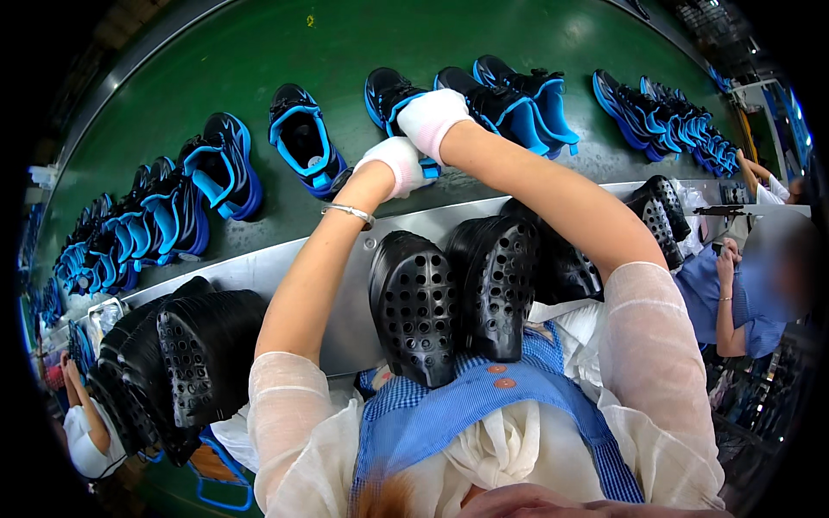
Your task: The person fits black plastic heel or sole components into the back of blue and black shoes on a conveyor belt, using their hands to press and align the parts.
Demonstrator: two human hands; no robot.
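A black sneaker with a bright blue lining and sole edge (386, 93) lies on the green table in front of me, toe pointing away. My left hand (399, 164), in a white knit glove, is closed at its heel end. My right hand (434, 123), gloved the same way, curls over the shoe's opening from the right. The gloves hide most of the fingers and the shoe's collar. Just left stands another such sneaker (304, 138), its opening toward me. To the right sit two more, the nearer sneaker (484, 102) close beside my right hand.
Rows of similar sneakers line the green table (484, 30) at left (160, 216) and right (665, 121). Stacked black perforated plastic shoe shapes (414, 302) stand along the metal edge (289, 268) before me, with more at left (207, 354). People sit at far right (743, 302) and far left (85, 427).
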